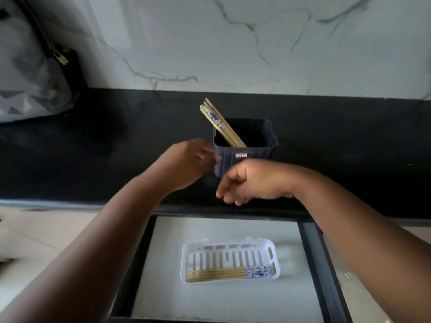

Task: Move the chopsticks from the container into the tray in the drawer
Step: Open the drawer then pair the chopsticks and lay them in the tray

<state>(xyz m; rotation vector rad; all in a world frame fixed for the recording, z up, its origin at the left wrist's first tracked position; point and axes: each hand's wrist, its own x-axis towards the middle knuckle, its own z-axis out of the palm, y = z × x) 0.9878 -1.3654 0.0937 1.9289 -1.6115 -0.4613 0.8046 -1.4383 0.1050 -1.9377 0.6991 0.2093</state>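
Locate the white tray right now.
In the head view, the white tray sits low and centre on the floor of the open drawer, below the black countertop. Several chopsticks lie along its near edge.

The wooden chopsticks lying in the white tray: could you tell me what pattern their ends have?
A blue-and-white pattern on the ends of the wooden chopsticks, clearest in the head view.

Bag (28, 73), upper left: cut off by frame edge. Chopsticks (219, 123) in container (245, 157): lower ends hidden inside. Left hand (186, 162): fingertips blurred. Container label: unreadable.
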